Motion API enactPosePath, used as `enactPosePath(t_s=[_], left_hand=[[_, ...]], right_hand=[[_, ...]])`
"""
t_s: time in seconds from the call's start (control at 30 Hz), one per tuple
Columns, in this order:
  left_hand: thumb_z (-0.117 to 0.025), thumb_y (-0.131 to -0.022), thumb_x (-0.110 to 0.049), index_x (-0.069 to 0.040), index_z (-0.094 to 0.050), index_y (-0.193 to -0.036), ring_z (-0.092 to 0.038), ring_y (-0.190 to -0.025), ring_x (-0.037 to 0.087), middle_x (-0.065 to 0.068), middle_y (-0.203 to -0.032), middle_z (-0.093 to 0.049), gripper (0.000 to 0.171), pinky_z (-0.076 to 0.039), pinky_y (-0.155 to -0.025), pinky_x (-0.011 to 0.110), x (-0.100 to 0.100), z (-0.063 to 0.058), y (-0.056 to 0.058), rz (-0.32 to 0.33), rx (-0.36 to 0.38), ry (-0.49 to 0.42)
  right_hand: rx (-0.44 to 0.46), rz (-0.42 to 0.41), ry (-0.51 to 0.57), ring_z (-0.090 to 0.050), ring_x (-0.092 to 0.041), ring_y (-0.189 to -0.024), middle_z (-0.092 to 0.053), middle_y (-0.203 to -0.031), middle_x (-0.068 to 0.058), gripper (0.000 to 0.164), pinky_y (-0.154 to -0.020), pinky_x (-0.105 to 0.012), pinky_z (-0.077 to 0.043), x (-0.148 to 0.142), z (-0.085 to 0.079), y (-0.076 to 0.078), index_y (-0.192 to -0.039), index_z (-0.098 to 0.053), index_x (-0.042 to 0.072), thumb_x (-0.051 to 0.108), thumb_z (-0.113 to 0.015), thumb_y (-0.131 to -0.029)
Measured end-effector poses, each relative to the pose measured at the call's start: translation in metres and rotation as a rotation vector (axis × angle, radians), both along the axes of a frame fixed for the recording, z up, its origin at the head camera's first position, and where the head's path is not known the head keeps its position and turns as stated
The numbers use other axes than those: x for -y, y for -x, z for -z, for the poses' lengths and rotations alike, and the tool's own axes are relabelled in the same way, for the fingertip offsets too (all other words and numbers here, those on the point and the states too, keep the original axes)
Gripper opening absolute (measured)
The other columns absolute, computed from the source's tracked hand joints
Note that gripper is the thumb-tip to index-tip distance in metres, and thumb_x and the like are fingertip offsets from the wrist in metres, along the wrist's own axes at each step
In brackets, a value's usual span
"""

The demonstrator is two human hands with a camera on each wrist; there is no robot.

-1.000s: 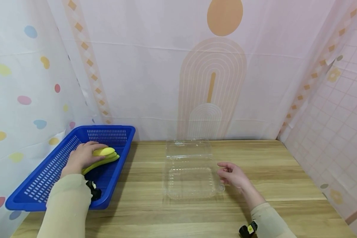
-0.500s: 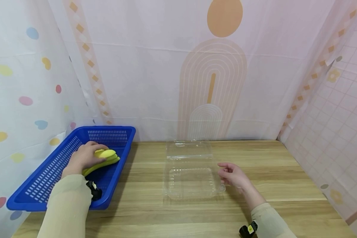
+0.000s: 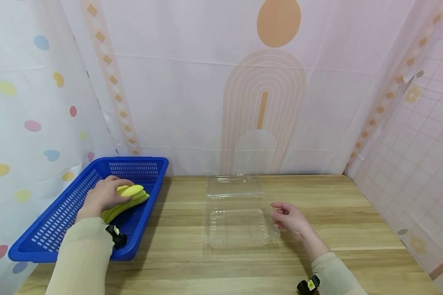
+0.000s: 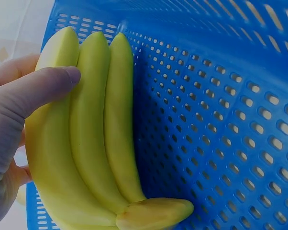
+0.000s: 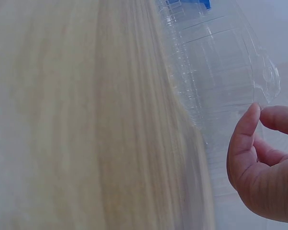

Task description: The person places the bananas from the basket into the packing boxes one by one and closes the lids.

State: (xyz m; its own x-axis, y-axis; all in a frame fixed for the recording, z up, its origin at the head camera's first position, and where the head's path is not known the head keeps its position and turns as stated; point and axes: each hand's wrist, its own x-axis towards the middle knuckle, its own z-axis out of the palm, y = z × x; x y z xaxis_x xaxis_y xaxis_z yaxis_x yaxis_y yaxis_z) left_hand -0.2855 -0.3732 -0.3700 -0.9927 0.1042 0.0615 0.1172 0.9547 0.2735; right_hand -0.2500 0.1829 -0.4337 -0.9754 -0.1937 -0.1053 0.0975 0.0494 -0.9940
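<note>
In the head view my left hand (image 3: 102, 198) is inside the blue basket (image 3: 135, 246), gripping a bunch of yellow bananas (image 3: 135, 196). The left wrist view shows the thumb laid across the bananas (image 4: 94, 129), with other fingers partly hidden behind them. The stem end points down and right there. A clear plastic container (image 3: 238, 227) stands on the table with its lid folded back. At its right edge, my right hand (image 3: 288, 217) has thumb and forefinger pinching the rim, as the right wrist view of the container (image 5: 216, 62) suggests.
The basket takes up the left side of the wooden table (image 3: 336, 213). Printed curtains (image 3: 192, 102) hang behind and on both sides. A small black camera sits on each wrist, such as the right camera (image 3: 307, 286).
The bunch of bananas has shifted slightly under my left hand, showing a little more of its lower side. My right hand and the container stay in place.
</note>
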Motion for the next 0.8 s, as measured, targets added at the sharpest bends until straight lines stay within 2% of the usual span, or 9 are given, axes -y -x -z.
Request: enactPosePath(t_s=[0.27,0.53,0.8], left_hand=[[-0.074,-0.086,-0.039,-0.009,-0.062,-0.132,-0.039,-0.117,0.059,0.034,-0.135,-0.044,0.056,-0.037,-0.081,0.078,-0.0001,-0.0009,0.0002,-0.012,-0.018,-0.009],[-0.073,-0.086,-0.040,-0.012,-0.062,-0.133,-0.038,-0.119,0.058,0.032,-0.137,-0.043,0.056,-0.036,-0.081,0.079,-0.0006,-0.0009,0.0002,-0.029,-0.046,-0.011],[-0.073,-0.086,-0.040,-0.012,-0.062,-0.134,-0.038,-0.120,0.057,0.030,-0.139,-0.043,0.056,-0.035,-0.082,0.078,-0.0046,-0.0041,-0.0004,-0.025,-0.102,-0.030]], right_hand=[[-0.007,-0.004,-0.001,-0.051,-0.010,-0.071,-0.053,-0.087,-0.004,0.047,-0.060,-0.019,-0.050,-0.0007,0.0013,0.0011,-0.138,-0.038,-0.018,-0.005,-0.055,-0.097],[0.001,0.001,-0.005,-0.051,-0.010,-0.071,-0.052,-0.087,-0.003,0.047,-0.060,-0.020,-0.051,-0.0006,0.0010,0.0013,-0.138,-0.039,-0.017,-0.004,-0.056,-0.097],[-0.002,0.003,-0.006,-0.051,-0.010,-0.072,-0.052,-0.087,-0.003,0.047,-0.061,-0.020,-0.051,-0.0006,0.0015,0.0015,-0.138,-0.040,-0.018,-0.004,-0.056,-0.096]])
